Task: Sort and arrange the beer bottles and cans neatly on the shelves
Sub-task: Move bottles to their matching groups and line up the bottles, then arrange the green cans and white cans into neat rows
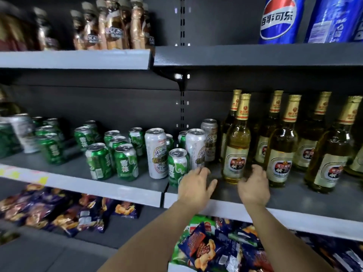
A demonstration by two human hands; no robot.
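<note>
On the middle shelf [117,185] stand several green beer cans [125,162] and taller white cans [157,153], loosely grouped. To the right, several amber beer bottles [236,146] with gold foil necks stand in rows. My left hand [193,186] hovers with spread fingers just in front of a green can [176,165] and a white can [196,147], holding nothing. My right hand [253,186] reaches with loosely curled fingers toward the base of the front-left bottle, between it and the neighbouring bottle [281,148]; contact is unclear.
The upper shelf carries gold-wrapped bottles [114,26] at left and large blue Pepsi bottles [279,20] at right. Snack bags [212,248] lie on the lower shelf beneath my arms. A vertical slotted post [182,107] divides the two shelf bays.
</note>
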